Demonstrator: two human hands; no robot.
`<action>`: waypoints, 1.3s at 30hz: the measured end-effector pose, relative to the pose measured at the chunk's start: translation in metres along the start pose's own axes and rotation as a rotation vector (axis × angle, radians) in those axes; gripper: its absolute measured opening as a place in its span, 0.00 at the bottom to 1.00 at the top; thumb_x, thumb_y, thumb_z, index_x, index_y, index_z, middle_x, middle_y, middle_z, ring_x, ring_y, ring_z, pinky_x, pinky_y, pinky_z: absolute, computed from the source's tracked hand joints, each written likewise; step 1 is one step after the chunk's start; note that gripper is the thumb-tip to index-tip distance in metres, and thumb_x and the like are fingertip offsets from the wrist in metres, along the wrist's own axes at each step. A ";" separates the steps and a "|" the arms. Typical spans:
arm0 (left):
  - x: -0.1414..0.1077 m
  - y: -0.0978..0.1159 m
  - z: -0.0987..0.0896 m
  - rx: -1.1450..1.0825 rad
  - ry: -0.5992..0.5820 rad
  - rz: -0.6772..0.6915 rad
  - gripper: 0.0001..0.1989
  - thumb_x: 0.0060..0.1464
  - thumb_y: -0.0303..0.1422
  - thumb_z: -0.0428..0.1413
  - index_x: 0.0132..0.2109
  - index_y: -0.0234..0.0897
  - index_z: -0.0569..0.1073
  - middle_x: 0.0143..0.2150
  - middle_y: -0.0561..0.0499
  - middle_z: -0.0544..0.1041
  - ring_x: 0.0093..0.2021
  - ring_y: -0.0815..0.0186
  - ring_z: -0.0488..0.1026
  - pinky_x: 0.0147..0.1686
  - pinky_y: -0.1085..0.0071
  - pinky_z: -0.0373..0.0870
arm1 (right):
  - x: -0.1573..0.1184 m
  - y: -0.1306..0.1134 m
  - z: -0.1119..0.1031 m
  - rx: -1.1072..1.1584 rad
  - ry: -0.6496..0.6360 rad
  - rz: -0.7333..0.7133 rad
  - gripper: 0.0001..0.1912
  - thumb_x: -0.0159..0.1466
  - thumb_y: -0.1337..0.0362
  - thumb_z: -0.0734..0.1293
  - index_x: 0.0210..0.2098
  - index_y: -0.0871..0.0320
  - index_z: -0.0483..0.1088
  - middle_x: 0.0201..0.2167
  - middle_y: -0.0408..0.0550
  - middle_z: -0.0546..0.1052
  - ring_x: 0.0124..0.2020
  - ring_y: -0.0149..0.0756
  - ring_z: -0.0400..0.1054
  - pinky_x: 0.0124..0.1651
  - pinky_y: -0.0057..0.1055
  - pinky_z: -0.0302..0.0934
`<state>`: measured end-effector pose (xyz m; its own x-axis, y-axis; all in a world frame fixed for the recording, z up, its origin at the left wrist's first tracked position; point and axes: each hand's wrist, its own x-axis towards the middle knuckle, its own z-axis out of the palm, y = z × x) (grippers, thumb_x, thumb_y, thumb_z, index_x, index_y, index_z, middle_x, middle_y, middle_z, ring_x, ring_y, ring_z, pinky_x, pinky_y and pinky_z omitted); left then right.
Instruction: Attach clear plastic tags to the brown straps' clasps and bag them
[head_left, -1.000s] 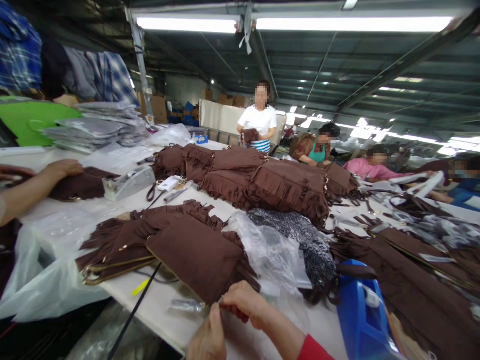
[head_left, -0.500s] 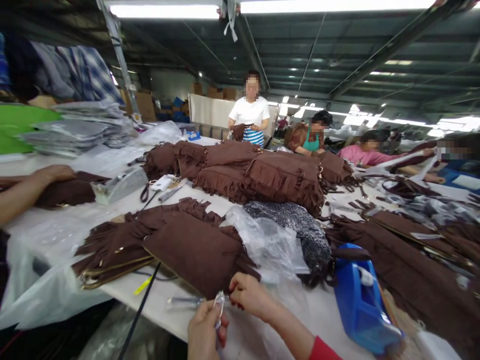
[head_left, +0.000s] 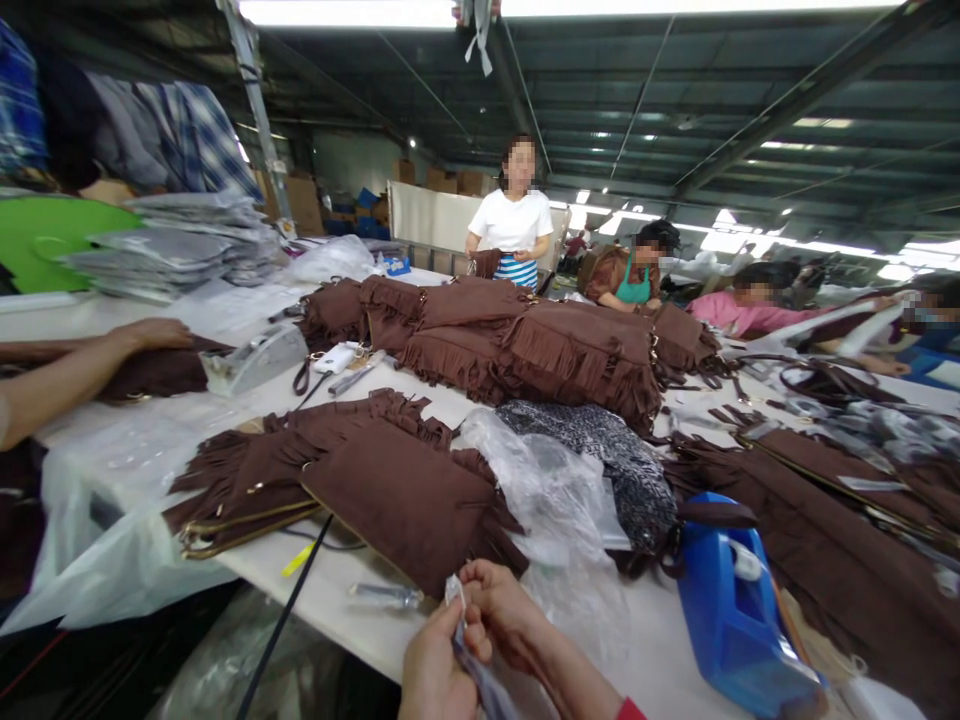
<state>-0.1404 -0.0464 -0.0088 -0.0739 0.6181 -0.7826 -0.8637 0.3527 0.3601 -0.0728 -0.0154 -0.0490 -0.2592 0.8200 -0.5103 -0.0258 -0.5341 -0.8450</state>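
Note:
Near the front edge of the table, my left hand [head_left: 436,662] is closed around a narrow strip wrapped in clear plastic [head_left: 484,682]. Its whitish top end pokes up above the thumb, and the greyish lower part hangs below the hand. My right hand [head_left: 504,608] pinches at the upper part of the same strip, its fingers against those of my left hand. Just beyond them lies a brown fringed bag [head_left: 405,495] with a gold zip. A small clear-wrapped piece [head_left: 385,596] rests on the table to the left of my hands.
A blue tape dispenser [head_left: 720,600] stands at right. Crumpled clear plastic [head_left: 536,480] lies by a black-and-white cloth [head_left: 596,450]. Brown fringed bags [head_left: 577,345] are piled behind. Another person's arm [head_left: 97,365] reaches in at left. Several people work across the table.
My right hand has closed in on my left, and its fingers now meet the strip. Both hands sit slightly farther right in view, as the camera has shifted.

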 end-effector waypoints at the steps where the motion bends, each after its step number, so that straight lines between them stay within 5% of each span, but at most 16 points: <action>1: -0.001 -0.001 0.001 -0.013 -0.003 0.013 0.14 0.54 0.20 0.45 0.22 0.30 0.65 0.11 0.56 0.62 0.08 0.78 0.54 0.09 0.82 0.51 | 0.000 0.000 -0.001 0.017 -0.018 0.024 0.09 0.43 0.71 0.58 0.26 0.57 0.59 0.12 0.33 0.62 0.11 0.22 0.52 0.17 0.21 0.45; 7: -0.007 -0.009 0.003 -0.044 0.003 0.109 0.13 0.50 0.20 0.48 0.20 0.31 0.66 0.10 0.55 0.63 0.08 0.76 0.55 0.09 0.81 0.51 | 0.002 -0.003 -0.004 0.042 -0.111 0.111 0.10 0.41 0.69 0.61 0.26 0.58 0.60 0.08 0.31 0.60 0.06 0.23 0.51 0.11 0.20 0.42; 11: -0.005 -0.015 -0.001 -0.017 -0.035 0.208 0.06 0.36 0.27 0.58 0.20 0.31 0.68 0.10 0.54 0.65 0.09 0.75 0.57 0.09 0.80 0.52 | 0.000 -0.006 -0.004 0.057 -0.143 0.102 0.10 0.40 0.66 0.63 0.24 0.57 0.60 0.06 0.30 0.58 0.05 0.21 0.49 0.09 0.19 0.41; 14: 0.004 -0.023 -0.008 0.064 -0.013 0.282 0.13 0.26 0.35 0.63 0.20 0.31 0.68 0.11 0.53 0.68 0.09 0.75 0.57 0.09 0.79 0.52 | -0.006 -0.012 -0.008 0.059 -0.173 0.096 0.11 0.40 0.62 0.66 0.22 0.57 0.60 0.05 0.29 0.56 0.05 0.21 0.49 0.09 0.19 0.45; 18: 0.020 -0.034 -0.023 0.228 -0.025 0.384 0.17 0.32 0.44 0.60 0.20 0.33 0.68 0.11 0.54 0.68 0.10 0.75 0.57 0.11 0.78 0.52 | -0.015 -0.018 -0.013 0.044 -0.197 0.088 0.14 0.43 0.55 0.67 0.20 0.58 0.60 0.07 0.31 0.56 0.06 0.23 0.50 0.10 0.25 0.54; 25: 0.035 -0.043 -0.037 0.452 -0.015 0.401 0.20 0.40 0.49 0.55 0.26 0.34 0.69 0.09 0.57 0.64 0.12 0.71 0.59 0.13 0.75 0.52 | -0.018 -0.008 -0.004 0.034 0.071 -0.071 0.13 0.45 0.63 0.64 0.28 0.55 0.56 0.13 0.30 0.60 0.09 0.20 0.52 0.11 0.19 0.45; 28: 0.033 -0.046 -0.036 0.359 -0.049 0.383 0.17 0.40 0.46 0.56 0.26 0.34 0.69 0.11 0.57 0.66 0.13 0.72 0.60 0.15 0.76 0.54 | -0.015 -0.006 -0.004 0.007 0.101 -0.027 0.13 0.43 0.63 0.63 0.27 0.55 0.56 0.12 0.29 0.60 0.08 0.21 0.50 0.09 0.20 0.42; 33: 0.021 -0.045 -0.027 0.020 -0.073 0.221 0.17 0.25 0.39 0.64 0.22 0.34 0.67 0.13 0.55 0.69 0.15 0.72 0.62 0.17 0.75 0.58 | -0.013 -0.010 -0.006 -0.037 0.147 0.016 0.14 0.41 0.63 0.63 0.27 0.56 0.58 0.11 0.30 0.60 0.08 0.20 0.48 0.08 0.20 0.39; 39: 0.021 -0.042 -0.029 -0.006 -0.062 0.257 0.19 0.26 0.37 0.65 0.28 0.34 0.70 0.17 0.52 0.73 0.17 0.67 0.68 0.18 0.72 0.63 | -0.017 -0.015 -0.002 -0.054 0.153 0.031 0.14 0.40 0.62 0.62 0.27 0.55 0.58 0.09 0.29 0.59 0.07 0.22 0.47 0.08 0.21 0.39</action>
<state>-0.1204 -0.0687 -0.0547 -0.2608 0.7285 -0.6335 -0.8236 0.1745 0.5397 -0.0660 -0.0208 -0.0286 -0.1085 0.8275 -0.5508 0.0325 -0.5509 -0.8340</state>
